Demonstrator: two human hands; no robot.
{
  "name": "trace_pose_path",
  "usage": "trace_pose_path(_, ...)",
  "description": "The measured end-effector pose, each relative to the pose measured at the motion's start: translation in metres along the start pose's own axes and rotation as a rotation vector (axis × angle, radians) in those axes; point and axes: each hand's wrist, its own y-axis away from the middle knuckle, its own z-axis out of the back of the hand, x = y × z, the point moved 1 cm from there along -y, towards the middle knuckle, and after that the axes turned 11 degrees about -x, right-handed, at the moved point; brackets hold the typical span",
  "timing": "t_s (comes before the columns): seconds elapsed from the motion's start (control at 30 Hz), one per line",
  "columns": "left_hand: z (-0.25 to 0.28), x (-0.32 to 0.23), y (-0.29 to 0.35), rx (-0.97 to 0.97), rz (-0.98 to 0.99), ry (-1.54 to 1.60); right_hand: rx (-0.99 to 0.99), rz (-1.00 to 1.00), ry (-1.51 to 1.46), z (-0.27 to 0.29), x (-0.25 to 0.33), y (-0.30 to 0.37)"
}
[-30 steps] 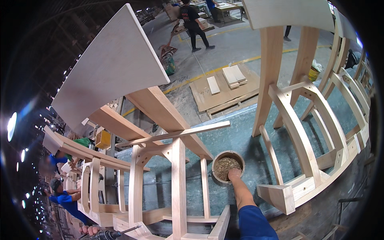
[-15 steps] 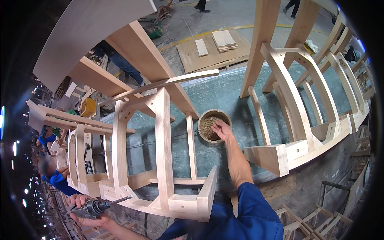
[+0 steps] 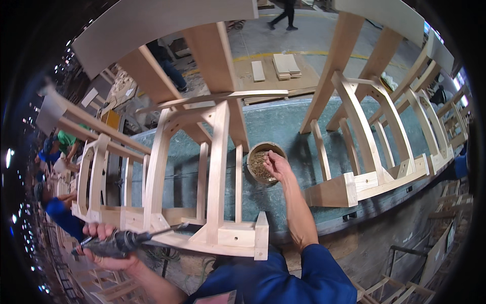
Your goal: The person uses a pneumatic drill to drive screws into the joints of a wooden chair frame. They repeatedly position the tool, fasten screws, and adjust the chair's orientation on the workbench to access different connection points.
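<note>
My left hand (image 3: 109,261) is wrapped round a dark power drill (image 3: 121,242), its long bit aimed right across the lower rail of a pale wooden chair frame (image 3: 217,177). My right hand (image 3: 276,166) is over the mouth of a round tub (image 3: 250,172), which holds many small brownish pieces, seemingly screws (image 3: 259,164). Its fingertips are drawn together in a pinch; whatever lies between them is too small to make out. The tub stands on a green worktop (image 3: 283,119), between the left chair frame and another wooden frame (image 3: 362,134) on the right.
More wooden frames line both sides, with wide pale panels (image 3: 157,25) at the far side. Beyond the worktop, flat boards (image 3: 286,66) lie stacked on a brown sheet (image 3: 243,76). One person walks at the back; others in blue and green are at the left.
My right hand has lifted slightly from the contents of the tub, its fingers still together. The drill has shifted right, its bit now over the frame's rail. The whole view has turned a little.
</note>
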Motion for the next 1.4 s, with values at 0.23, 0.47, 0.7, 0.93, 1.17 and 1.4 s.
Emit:
trace_pose_path(0.23,-0.008,0.036,-0.01,0.038,0.055,0.015,-0.042,0.328,0.614,0.039,0.016,0.058)
trace_pose_path(0.47,-0.017,0.033,-0.009,0.005,0.059,0.169,0.218,0.213,0.072,-0.012,0.051,0.189)
trace_pose_path(0.7,-0.026,0.043,-0.011,0.133,0.083,0.222,0.382,0.056,0.293,-0.077,0.029,0.267)
trace_pose_path(0.93,-0.028,0.047,-0.014,0.151,0.104,0.292,0.432,0.069,0.295,-0.098,0.001,0.309)
trace_pose_path(1.17,-0.024,0.043,-0.013,0.17,0.057,0.283,0.319,0.28,0.358,-0.115,-0.016,0.319)
trace_pose_path(1.4,-0.019,0.032,-0.016,0.143,-0.036,0.241,0.349,0.167,0.456,-0.127,-0.021,0.316)
